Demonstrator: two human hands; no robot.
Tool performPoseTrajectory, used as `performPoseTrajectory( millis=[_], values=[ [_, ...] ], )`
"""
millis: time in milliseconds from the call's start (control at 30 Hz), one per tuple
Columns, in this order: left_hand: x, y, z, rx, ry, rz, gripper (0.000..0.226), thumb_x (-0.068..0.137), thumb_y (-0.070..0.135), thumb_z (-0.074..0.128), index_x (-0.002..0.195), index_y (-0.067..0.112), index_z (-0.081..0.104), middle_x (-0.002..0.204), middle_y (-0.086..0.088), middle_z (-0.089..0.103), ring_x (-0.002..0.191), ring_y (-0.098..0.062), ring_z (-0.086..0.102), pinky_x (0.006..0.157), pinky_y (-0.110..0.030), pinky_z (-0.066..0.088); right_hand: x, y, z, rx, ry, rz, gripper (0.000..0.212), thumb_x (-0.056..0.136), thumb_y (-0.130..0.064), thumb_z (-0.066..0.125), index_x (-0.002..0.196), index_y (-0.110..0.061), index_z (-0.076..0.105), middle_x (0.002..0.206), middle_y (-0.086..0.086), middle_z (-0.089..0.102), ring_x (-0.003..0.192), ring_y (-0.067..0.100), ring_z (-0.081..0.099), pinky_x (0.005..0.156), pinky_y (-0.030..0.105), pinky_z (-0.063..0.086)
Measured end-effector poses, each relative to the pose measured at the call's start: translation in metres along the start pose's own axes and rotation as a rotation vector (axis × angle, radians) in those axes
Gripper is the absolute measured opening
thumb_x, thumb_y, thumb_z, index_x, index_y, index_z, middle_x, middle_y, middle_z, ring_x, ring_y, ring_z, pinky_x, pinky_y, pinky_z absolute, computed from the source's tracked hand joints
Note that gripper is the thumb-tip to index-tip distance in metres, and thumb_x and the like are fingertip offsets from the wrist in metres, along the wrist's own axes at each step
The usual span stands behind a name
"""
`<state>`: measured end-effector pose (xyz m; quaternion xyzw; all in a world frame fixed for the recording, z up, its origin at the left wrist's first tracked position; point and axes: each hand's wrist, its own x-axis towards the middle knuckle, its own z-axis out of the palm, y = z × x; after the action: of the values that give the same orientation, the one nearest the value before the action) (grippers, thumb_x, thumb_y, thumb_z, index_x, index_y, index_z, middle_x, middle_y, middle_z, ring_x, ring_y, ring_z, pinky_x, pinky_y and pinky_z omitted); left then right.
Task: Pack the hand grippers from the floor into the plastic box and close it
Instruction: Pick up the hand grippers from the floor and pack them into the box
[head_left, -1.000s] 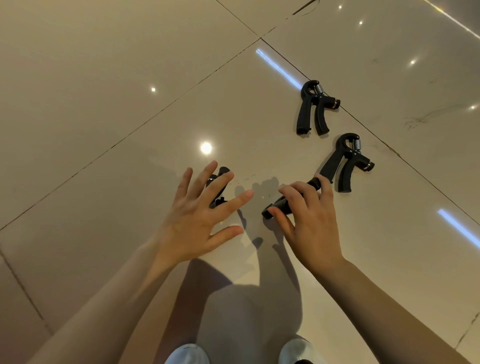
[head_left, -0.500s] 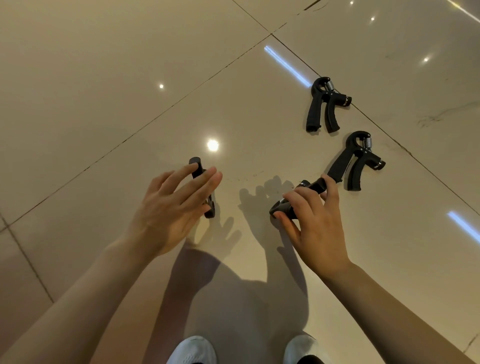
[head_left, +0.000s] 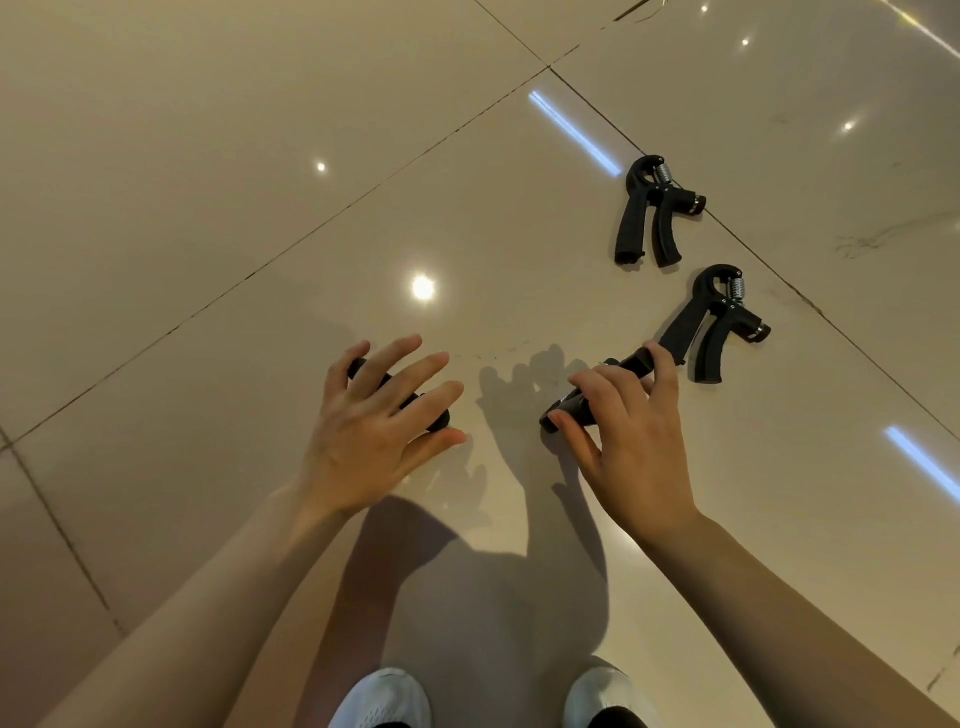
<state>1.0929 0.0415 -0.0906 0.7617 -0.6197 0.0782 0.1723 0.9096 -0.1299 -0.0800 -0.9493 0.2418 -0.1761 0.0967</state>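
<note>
Right now my grip differs on each side: my right hand (head_left: 631, 447) pinches a black hand gripper (head_left: 587, 397) with curled fingertips, low over the floor (head_left: 208, 208), while my left hand (head_left: 371, 431) spreads over another hand gripper (head_left: 415, 410) with fingers nearly straight, and I cannot tell whether they clasp it or only cover it. Two more hand grippers lie flat farther out on my right, one (head_left: 719, 325) just beyond my right fingertips and one (head_left: 652, 210) past it near the tile seam. No plastic box shows anywhere in view, so I judge packing has barely started. The likeliest trouble is on the left: if I lift with fingers this slack, the gripper could slide out and clatter onto the glossy tile. On the right, a fingertip pinch on a sprung tool seems thin; the handles could shift or twist and I might drop it, or knock the neighbour lying so close. With both hands full and no box in sight, I may also have to turn blindly to find it, close above my shoes (head_left: 384, 699).
</note>
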Motion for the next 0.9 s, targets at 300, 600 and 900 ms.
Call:
performPoseTrajectory(
  millis=[300,600,900],
  values=[
    [0.03,0.02,-0.011,-0.188,0.152,-0.077,0.024,0.087,0.028,0.062,0.111,0.023,0.058,0.127,-0.002,0.051,0.119,-0.028,0.044,0.083,-0.047,0.047,0.03,0.002,-0.038,0.269,-0.156,0.224,0.06,0.07,-0.047,0.077,0.123,-0.027,0.056,0.125,0.001,0.05,0.114,0.019,0.046,0.093,0.028,0.038],
    [0.114,0.058,-0.157,-0.227,0.188,0.112,0.035,0.085,0.036,0.063,0.116,0.02,0.06,0.133,-0.005,0.052,0.125,-0.026,0.041,0.092,-0.045,0.046,0.074,-0.046,-0.19,0.349,-0.055,0.154,0.06,0.069,-0.048,0.077,0.122,-0.035,0.053,0.134,-0.008,0.038,0.116,0.009,0.041,0.097,0.029,0.041],
    [0.132,0.159,-0.331,-0.243,0.117,0.129,0.029,0.081,0.03,0.07,0.108,0.025,0.066,0.126,0.007,0.056,0.12,-0.012,0.041,0.093,-0.022,0.028,0.021,-0.094,-0.354,0.367,0.073,0.18,0.04,0.075,-0.045,0.073,0.108,-0.029,0.06,0.122,-0.01,0.05,0.103,0.002,0.04,0.073,0.009,0.03]
  ],
)
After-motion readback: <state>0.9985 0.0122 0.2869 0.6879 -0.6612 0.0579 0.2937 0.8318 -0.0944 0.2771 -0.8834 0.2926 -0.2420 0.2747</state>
